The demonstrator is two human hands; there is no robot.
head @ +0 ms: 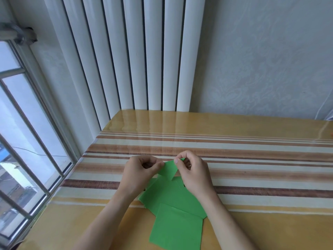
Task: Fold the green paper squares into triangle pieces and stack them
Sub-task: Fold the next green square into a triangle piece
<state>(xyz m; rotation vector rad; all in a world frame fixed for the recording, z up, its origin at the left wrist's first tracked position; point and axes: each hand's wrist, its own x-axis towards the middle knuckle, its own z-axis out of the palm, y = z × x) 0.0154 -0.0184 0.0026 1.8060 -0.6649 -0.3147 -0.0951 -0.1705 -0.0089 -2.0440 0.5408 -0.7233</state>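
1. Your left hand [142, 170] pinches the left corner of the small folded green piece [168, 171], which is lifted above the tabletop [252, 159]. If this pinch slips, I think the edges will shift and the triangle comes out crooked.
2. Your right hand [193, 170] pinches its top corner. Pulling too hard may tear the thin paper.
3. The loose green squares [173, 210] lie under your wrists; a forearm could drag them.
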